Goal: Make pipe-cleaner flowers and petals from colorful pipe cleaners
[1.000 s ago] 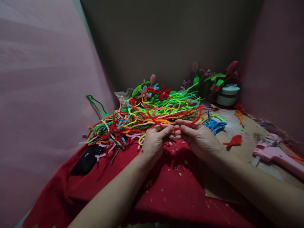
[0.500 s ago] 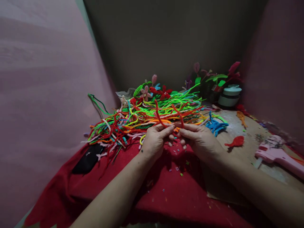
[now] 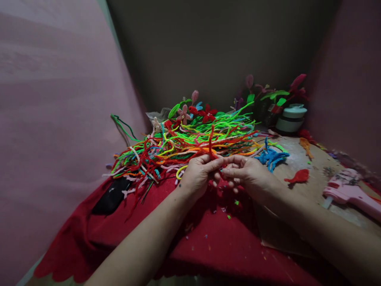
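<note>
A red pipe cleaner [image 3: 211,140] stands up from the fingers of my left hand [image 3: 200,174], which is closed on it. Beside it, my right hand [image 3: 247,173] has its thumb and forefinger pinched together, the fingertips meeting those of my left hand. Whatever lies between the right fingertips is too small to make out. Both hands are over the front of a heap of many-coloured pipe cleaners [image 3: 178,143], above the red cloth [image 3: 208,246].
A black phone [image 3: 110,195] lies at the left. To the right are a blue bundle [image 3: 272,157], a red piece [image 3: 298,176], an orange piece [image 3: 305,147], a pink glue gun [image 3: 345,192] and a lidded jar [image 3: 291,118]. Fuzzy flowers [image 3: 207,114] stand behind the heap.
Two red ends stood up from the hands before; now only one does, more upright and near my left hand. The view has shifted slightly.
</note>
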Demonstrator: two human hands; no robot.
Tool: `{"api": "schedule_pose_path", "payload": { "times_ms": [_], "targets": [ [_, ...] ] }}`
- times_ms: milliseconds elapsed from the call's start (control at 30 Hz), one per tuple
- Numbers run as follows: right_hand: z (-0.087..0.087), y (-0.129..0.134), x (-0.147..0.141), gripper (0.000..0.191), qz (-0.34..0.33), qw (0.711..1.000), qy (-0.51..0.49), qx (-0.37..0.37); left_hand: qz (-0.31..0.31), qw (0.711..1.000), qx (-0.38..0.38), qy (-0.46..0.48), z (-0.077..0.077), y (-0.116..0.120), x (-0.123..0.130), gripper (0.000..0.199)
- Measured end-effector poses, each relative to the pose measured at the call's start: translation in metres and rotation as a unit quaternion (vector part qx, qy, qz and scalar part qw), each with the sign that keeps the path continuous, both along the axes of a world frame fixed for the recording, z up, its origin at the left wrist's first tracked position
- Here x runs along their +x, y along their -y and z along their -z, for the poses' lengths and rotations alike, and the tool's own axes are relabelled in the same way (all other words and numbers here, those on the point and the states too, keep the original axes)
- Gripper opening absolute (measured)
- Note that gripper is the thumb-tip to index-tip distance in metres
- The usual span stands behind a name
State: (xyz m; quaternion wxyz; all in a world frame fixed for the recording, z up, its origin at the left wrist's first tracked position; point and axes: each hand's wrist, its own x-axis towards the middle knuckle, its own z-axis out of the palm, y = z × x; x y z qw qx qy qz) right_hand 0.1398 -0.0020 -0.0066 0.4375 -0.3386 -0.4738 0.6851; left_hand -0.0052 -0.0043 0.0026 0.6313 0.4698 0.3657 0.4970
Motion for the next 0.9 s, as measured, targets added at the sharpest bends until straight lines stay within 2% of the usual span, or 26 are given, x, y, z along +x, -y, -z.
{"api": "schedule_pose_path", "payload": {
  "times_ms": [67, 233, 300, 533, 733, 900],
  "targets": [
    [0.001, -0.001, 0.001, 0.019, -0.006, 0.999, -0.035, -0.029, -0.012, 1.0, 0.001, 0.022, 0.0, -0.002, 0.0, 0.021],
    [0.001, -0.003, 0.002, 0.011, -0.097, 0.985, -0.109, -0.091, -0.007, 0.999, 0.01, 0.031, -0.002, -0.002, -0.004, 0.021],
    [0.002, -0.004, 0.001, 0.009, -0.11, 0.981, -0.121, -0.106, -0.003, 1.0, 0.012, 0.024, -0.002, -0.002, -0.005, 0.022],
    [0.009, -0.001, -0.002, 0.019, -0.093, 0.981, -0.12, -0.116, 0.017, 1.0, 0.013, 0.003, -0.005, 0.0, -0.006, 0.022],
    [0.007, 0.004, -0.006, 0.026, -0.052, 0.992, -0.081, -0.087, -0.052, 0.997, 0.045, -0.041, -0.01, 0.0, -0.007, 0.021],
    [0.009, 0.006, -0.009, 0.025, -0.066, 0.992, -0.062, -0.083, -0.055, 0.996, 0.054, -0.037, -0.014, -0.001, -0.01, 0.017]
  ]
}}
